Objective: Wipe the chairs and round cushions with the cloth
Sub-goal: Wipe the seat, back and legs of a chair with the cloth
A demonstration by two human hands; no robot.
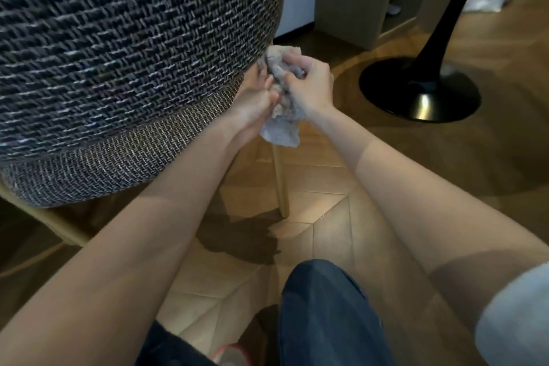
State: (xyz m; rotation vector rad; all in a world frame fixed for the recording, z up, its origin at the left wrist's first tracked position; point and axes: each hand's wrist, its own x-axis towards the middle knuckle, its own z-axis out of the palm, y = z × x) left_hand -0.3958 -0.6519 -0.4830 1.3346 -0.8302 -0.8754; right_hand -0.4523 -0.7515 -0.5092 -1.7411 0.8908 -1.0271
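Left hand (258, 99) and right hand (309, 85) gripped the cloth (282, 129) beside the chair (118, 68), apparently refolding; wiping next required pressing it there.

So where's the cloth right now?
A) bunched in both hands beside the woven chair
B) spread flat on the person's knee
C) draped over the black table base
A: the left hand and right hand both grip the cloth at the edge of the woven chair.
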